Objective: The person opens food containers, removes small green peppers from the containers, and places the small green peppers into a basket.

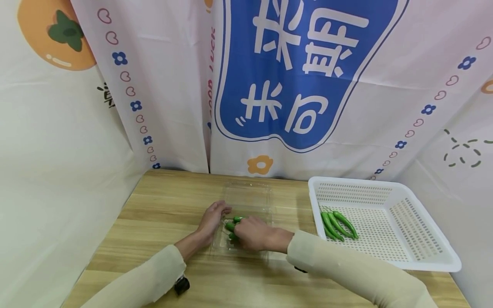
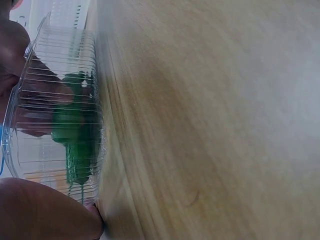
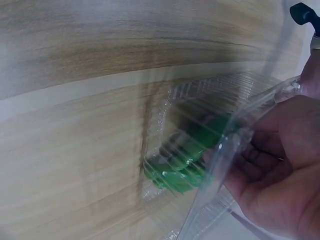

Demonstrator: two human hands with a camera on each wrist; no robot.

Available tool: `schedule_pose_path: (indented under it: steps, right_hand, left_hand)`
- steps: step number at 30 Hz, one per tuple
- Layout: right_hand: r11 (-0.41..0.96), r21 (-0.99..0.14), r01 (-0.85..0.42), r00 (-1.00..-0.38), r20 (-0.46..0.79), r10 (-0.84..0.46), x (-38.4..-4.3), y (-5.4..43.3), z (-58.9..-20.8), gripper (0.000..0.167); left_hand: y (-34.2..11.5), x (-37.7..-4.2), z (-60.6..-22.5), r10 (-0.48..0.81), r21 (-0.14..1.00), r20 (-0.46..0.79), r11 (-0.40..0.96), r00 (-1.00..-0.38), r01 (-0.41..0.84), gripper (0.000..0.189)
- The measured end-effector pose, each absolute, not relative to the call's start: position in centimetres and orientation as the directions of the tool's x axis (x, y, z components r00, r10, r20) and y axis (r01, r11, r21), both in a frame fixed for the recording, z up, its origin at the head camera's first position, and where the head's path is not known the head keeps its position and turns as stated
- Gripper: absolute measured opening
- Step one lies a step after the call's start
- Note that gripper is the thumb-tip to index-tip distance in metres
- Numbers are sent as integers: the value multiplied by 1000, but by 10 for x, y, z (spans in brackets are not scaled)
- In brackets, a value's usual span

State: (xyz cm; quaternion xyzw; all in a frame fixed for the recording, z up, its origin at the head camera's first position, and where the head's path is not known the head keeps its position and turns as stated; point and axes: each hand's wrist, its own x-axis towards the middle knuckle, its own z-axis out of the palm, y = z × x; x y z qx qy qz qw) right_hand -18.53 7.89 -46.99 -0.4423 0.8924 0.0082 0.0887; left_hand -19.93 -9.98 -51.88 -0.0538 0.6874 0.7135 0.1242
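Note:
A clear plastic clamshell box (image 1: 221, 244) lies on the table with its lid (image 1: 248, 196) folded back. Several green chili peppers (image 1: 231, 226) lie inside it, seen through the ribbed wall in both wrist views. My right hand (image 1: 252, 233) reaches into the box from the right, its curled fingers (image 3: 245, 172) gripping a green chili pepper (image 3: 210, 132) low among the others; its fingertips are partly hidden. At the box's left side my left hand (image 1: 212, 220) rests along the rim, fingers extended and holding nothing.
To the right stands a white perforated basket (image 1: 417, 222) with several more green chili peppers (image 1: 339, 224) at its left end. The wooden table (image 1: 154, 205) ends at a printed curtain (image 1: 177, 107) behind. White cloth walls flank both sides.

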Motion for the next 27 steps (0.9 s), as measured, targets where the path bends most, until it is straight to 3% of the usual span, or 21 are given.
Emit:
schedule_pose_path:
  steps: [17,27]
  right_hand:
    - [569,-74,-819,-563,-87,-822,-175,90,-447,27]
    - [581,-60,-812,-578,-54,-814,-163,94,-424,24]
  left_hand:
    - [-100,-197,-518,107,967,-251,-15,-962,-254,57]
    - [-101,-198,-517,126,968,-250,-7,-960,-253,58]
